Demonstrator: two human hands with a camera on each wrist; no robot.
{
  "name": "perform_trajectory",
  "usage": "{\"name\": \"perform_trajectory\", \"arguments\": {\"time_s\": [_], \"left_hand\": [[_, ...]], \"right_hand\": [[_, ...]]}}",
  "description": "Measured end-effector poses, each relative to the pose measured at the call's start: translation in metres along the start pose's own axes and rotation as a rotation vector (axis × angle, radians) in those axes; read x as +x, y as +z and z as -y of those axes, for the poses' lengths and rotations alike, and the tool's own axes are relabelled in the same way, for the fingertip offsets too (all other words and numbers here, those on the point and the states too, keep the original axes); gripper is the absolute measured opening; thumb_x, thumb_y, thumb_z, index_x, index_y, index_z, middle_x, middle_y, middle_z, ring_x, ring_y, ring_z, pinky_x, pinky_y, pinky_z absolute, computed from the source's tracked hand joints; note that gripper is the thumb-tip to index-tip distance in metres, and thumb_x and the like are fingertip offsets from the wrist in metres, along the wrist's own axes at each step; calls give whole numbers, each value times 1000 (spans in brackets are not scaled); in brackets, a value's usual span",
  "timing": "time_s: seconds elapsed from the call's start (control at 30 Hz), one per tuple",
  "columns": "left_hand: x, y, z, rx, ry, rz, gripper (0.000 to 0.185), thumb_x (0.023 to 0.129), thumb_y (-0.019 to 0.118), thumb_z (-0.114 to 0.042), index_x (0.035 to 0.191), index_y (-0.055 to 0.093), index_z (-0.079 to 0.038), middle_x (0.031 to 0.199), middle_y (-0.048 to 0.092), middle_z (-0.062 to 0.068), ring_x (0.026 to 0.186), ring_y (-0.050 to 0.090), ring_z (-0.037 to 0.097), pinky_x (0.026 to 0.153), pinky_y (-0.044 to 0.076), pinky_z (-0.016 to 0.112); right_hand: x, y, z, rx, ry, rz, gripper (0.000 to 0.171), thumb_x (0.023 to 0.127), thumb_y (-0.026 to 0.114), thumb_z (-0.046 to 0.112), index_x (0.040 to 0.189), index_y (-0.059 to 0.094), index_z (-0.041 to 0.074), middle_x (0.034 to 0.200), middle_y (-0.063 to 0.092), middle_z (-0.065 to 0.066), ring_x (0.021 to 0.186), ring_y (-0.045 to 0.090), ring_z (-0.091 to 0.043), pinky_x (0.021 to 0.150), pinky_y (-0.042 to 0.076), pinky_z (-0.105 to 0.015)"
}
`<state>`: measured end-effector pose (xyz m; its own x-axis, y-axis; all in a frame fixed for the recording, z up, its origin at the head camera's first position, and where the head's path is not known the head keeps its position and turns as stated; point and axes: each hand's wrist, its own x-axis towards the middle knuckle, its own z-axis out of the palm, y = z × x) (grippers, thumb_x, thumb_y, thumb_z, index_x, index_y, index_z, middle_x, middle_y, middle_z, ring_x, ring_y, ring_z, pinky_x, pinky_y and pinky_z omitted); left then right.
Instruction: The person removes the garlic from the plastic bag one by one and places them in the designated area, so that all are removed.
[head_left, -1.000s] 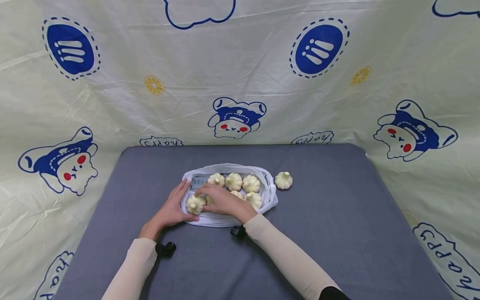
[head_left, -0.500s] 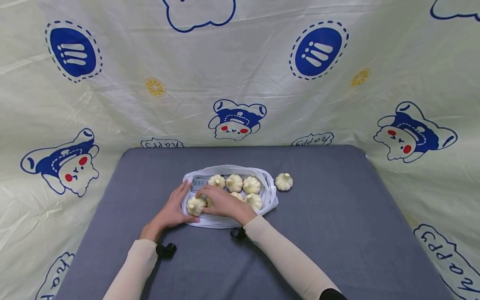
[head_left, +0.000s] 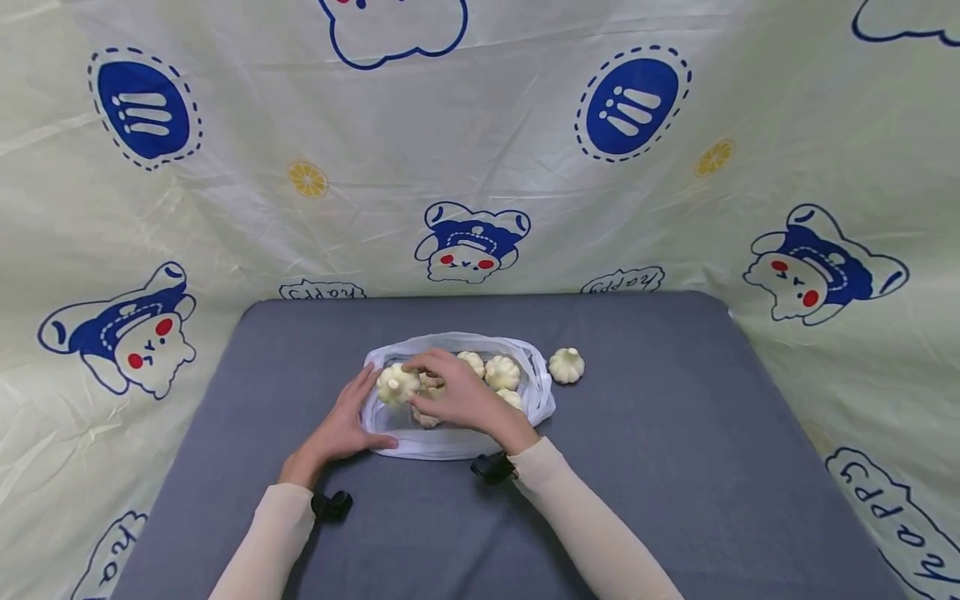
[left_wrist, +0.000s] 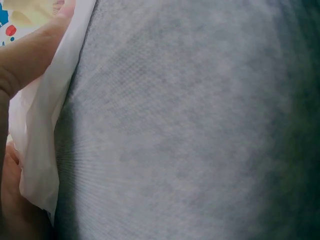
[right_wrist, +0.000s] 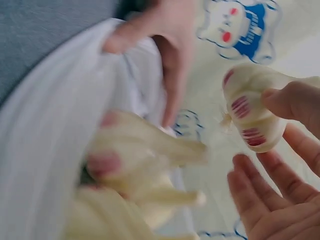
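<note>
While one garlic bulb hangs pinched by the right hand, other bulbs lie near those fingers inside the white bag, its end braced by the left hand, fingers spread; repositioning seems underway, next calling for a steady pinch.

In the head view, the right hand partly hides the garlic bulbs; their count is unclear. The right wrist view blurs bulbs toward seven o'clock and crops that hand at four. The left wrist view crops the left hand at nine.
</note>
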<state>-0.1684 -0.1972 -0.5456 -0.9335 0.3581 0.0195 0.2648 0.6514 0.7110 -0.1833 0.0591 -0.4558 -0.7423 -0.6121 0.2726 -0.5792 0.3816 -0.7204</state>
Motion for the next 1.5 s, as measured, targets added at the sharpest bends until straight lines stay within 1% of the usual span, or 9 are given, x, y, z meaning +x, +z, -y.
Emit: {"name": "perform_trajectory", "arguments": {"time_s": [0.1,0.2,0.57,0.8,0.97,1.07,1.17,1.37,1.5], "left_hand": [[-2,0,0,3,-14,2,125,68,95,-39,164,22,-5,172,12,19,155,13,48,120,19,71],[-3,0,0,10,-38,10,126,68,95,-40,164,22,-5,173,12,18,156,12,47,121,19,70],[1,1,-4,22,-41,31,126,69,93,-43,164,21,-6,173,11,18,156,12,47,119,20,71],[1,1,-3,37,-51,35,126,69,93,-45,164,20,-6,173,10,18,156,12,47,120,20,71],[0,0,-4,31,-40,34,125,70,93,-44,164,21,-5,173,11,19,156,12,47,120,19,71],[0,0,-5,25,-40,38,125,70,93,-43,164,21,-4,173,11,19,156,12,47,120,18,71],[0,1,-5,26,-45,38,125,70,94,-42,164,21,-4,173,11,19,156,11,47,121,18,70],[-1,1,-6,21,-41,28,125,69,94,-41,163,22,-4,173,11,19,156,12,48,120,19,71],[-3,0,-5,18,-45,29,125,69,94,-42,164,21,-4,173,10,18,156,11,48,120,18,71]], "right_hand": [[-7,-14,2,87,-9,-66,39,90,78,9,127,67,4,128,64,-14,110,69,-28,93,60,-41],[-17,-27,1,103,12,-117,40,90,79,9,127,67,4,132,64,-14,109,71,-26,90,61,-37],[-53,-74,-22,147,151,-307,44,89,80,7,130,64,5,131,62,-14,114,68,-30,98,58,-42],[-76,-97,-37,134,223,-408,43,90,78,3,130,62,1,131,60,-19,115,67,-36,99,56,-47],[-94,-118,-28,121,274,-465,45,91,74,-4,133,58,-8,132,58,-28,118,63,-45,101,52,-54],[-106,-130,-27,84,299,-503,45,91,73,-5,133,57,-10,131,59,-29,117,64,-45,100,53,-52],[-118,-138,-33,45,321,-538,45,91,73,-5,133,57,-11,130,61,-29,114,67,-38,97,56,-42],[-137,-148,-52,71,353,-597,44,91,73,-6,131,56,-12,129,60,-31,105,64,-1,88,54,-11],[-146,-150,-64,83,395,-613,45,92,72,-5,132,55,-13,130,58,-33,103,62,4,86,53,-8]]}}
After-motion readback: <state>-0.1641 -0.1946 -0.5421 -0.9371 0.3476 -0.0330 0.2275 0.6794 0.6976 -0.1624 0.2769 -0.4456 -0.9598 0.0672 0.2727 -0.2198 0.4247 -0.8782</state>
